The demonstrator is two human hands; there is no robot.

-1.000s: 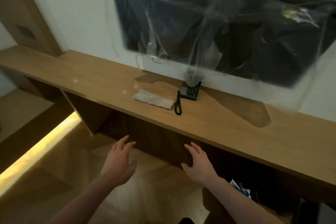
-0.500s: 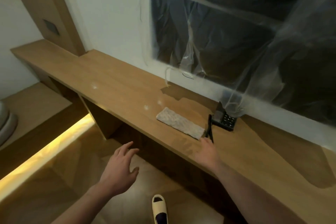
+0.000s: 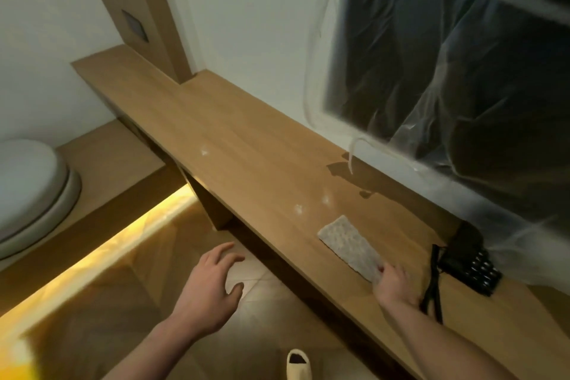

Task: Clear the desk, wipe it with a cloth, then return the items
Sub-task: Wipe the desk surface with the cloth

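Right hand (image 3: pixel 396 285) touches the cloth's (image 3: pixel 347 244) near end

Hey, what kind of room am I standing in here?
Probably a hotel room, maybe newly fitted: a long wall-mounted wooden desk, a black desk phone by the wall, and a wall-mounted screen under plastic film.

White wall (image 3: pixel 246 25), plastic-draped window (image 3: pixel 447 71) — glowing strip light (image 3: pixel 101 256) below.
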